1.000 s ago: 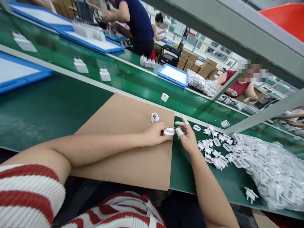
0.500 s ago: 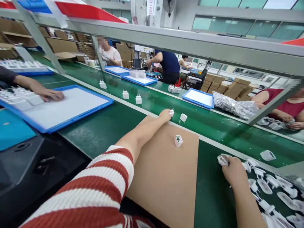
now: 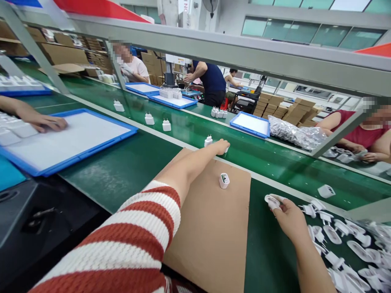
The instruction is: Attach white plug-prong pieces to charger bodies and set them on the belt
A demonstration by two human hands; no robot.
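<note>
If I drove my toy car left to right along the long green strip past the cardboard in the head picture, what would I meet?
A boxy white two-pin plastic plug, a second such plug, a third plug, a fourth plug, the person's left hand, a white plastic casing.

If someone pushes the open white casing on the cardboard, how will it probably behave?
The casing is small, so probably light. Its smooth walls suggest stiff plastic. It stands open end up, so a push near its top might tip it.

Housing (image 3: 224, 180) on the cardboard (image 3: 210, 228), plug covers (image 3: 332, 235) right of it (tray (image 3: 94, 130) well left).
</note>
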